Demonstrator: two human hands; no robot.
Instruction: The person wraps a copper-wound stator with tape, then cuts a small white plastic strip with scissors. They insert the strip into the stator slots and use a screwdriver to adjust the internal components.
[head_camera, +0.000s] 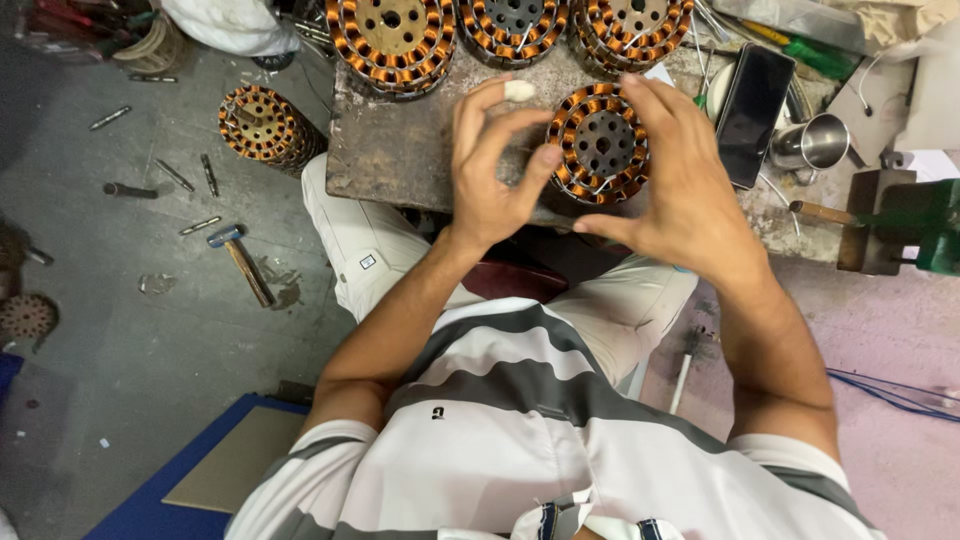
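Looking down from the head camera, I see my 2 bare hands around a round copper-wound motor stator (600, 145) lying flat on a worn wooden work board (400, 150). My left hand (490, 170) is loosely curled, its thumb tip touching the stator's left edge; its fingers clasp nothing. My right hand (680, 190) cups the stator's right side, fingers spread along the rim, thumb below it. Beyond them, 3 more stators (510, 30) sit in a row along the board's far edge. A 5th stator stack (265, 125) stands on the grey floor to the left, near a hammer (240, 262). Right of the board, a small steel cup (815, 140) lies beside a dark phone (752, 98); I cannot tell what is in the cup.
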